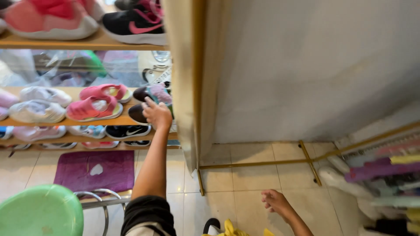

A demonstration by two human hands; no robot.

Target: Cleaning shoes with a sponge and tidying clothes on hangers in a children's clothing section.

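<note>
wooden shoe shelves point(94, 122); left hand point(156, 114) touches a dark shoe point(139, 112).

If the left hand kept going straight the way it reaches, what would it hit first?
Probably the dark shoe with a pink and teal upper on the wooden shelf; the left hand already seems to touch it, though depth is unclear.

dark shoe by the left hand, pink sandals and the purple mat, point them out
dark shoe point(139, 114), head view, on its toe, just left of the left hand point(156, 114)
pink sandals point(92, 109), head view, on the strap of the nearer sandal
purple mat point(94, 172), head view, on the cloth near its middle
</note>
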